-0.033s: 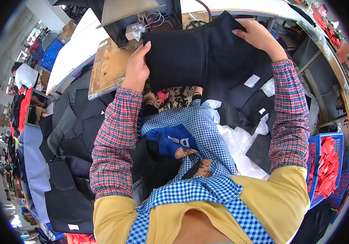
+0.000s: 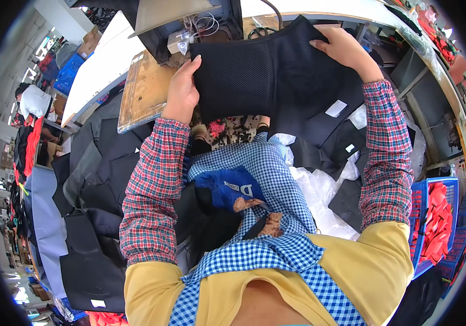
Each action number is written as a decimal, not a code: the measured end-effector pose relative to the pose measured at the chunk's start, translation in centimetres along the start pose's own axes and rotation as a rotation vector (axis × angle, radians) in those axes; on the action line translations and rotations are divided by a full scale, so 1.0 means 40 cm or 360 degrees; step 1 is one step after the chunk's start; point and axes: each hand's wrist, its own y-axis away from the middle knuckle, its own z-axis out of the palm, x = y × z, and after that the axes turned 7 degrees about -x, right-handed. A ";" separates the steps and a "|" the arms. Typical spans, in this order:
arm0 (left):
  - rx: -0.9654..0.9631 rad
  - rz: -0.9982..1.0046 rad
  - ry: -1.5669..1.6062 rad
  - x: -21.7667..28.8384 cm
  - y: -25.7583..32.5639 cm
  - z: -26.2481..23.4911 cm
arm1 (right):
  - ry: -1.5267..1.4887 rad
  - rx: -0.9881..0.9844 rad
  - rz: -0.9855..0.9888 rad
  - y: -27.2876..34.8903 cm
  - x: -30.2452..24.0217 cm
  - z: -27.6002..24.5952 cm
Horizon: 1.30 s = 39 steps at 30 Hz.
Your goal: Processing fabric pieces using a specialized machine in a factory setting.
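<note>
By the machine housing [image 2: 154, 41], left hand [image 2: 183, 89] and right hand [image 2: 347, 50] pinch black mesh fabric [image 2: 235, 76], seemingly unfinished, with black panels [image 2: 89, 261] heaped leftward.

Piled black cut pieces [image 2: 89, 271], a machine [image 2: 154, 43] and blue crate [image 2: 420, 209] show a workshop.

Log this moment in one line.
left hand: holds black cloth, left edge; right hand: same cloth, upper right; blue basket: red pieces

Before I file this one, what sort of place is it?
Probably a fabric-goods workshop: a machine with exposed wires stands by the held mesh piece, dark cut pieces lie heaped, and a basket holds red pieces.
</note>
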 end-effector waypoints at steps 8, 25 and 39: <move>0.0060 0.0040 -0.0084 0.006 0.020 0.028 | -0.0055 -0.0019 0.0014 0.021 -0.021 0.001; -0.0466 -0.0230 -0.1022 -0.035 0.214 0.051 | -0.0659 -0.0402 0.0182 0.255 0.147 -0.058; 0.0762 -0.0326 -0.1533 0.181 0.583 -0.544 | -0.0464 0.0179 0.0983 0.532 0.687 0.168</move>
